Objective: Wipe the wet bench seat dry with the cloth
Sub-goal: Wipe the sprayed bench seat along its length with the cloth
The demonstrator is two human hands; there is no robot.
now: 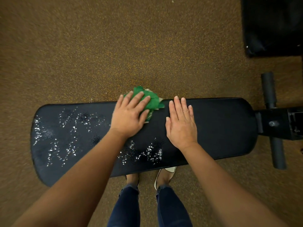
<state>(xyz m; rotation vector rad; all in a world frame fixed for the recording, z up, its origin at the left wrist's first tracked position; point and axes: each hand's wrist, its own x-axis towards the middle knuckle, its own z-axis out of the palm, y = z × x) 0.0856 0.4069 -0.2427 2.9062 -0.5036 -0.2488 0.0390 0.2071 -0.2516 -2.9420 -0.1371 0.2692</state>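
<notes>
Beads of water (65, 136) glisten on the long black padded vinyl desk (221, 128), well out to the left of the left hand (129, 115), so I judge the wiping to be only partway done. That hand presses the crumpled green cloth (152, 99) down under spread, straight fingers, gripping nothing. The cloth sits at the desk's far edge, partly overhanging beyond the fingertips. A second wet patch (144, 153) lies between the two wrists. Just right of the cloth, the right hand (181, 122) rests palm down, fingers straight, released. Right of it the surface looks dry. The next move likely calls for dragging the cloth leftward and bodyward across both patches.
</notes>
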